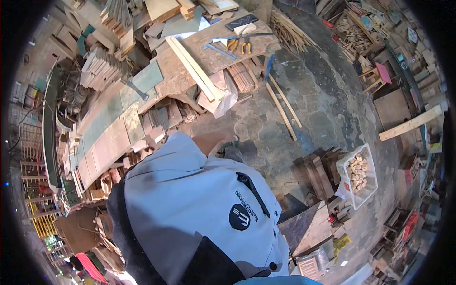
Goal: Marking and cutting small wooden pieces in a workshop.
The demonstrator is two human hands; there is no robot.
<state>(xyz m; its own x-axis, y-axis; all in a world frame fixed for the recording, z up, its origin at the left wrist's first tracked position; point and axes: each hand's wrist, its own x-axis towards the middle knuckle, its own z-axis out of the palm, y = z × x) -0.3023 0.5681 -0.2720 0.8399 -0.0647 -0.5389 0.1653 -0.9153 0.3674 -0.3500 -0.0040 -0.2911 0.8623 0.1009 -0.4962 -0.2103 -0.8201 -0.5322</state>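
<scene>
My left arm, in a light grey-blue jacket sleeve point(175, 149), reaches across in front of my body, with the bare forearm turned to the right. My left hand point(227, 135) is low over the concrete floor, near a dark shoe point(232, 153). A small pale and greenish spot shows at the fingertips; whether it is something held is too small to tell, and the fingers cannot be made out. My right hand is out of view. Closest beyond the left hand are two long pale wood strips point(194, 69), lying across the workbench point(175, 64) and sticking out past its edge.
On the bench lie yellow-handled pliers point(246, 46), a blue clamp-like tool point(221, 50) and a hammer point(137, 89). Two wooden strips point(283, 109) lean beside it. A white crate point(373, 183) of wood blocks stands right, near stacked boards point(317, 178). A beam point(411, 123) juts in.
</scene>
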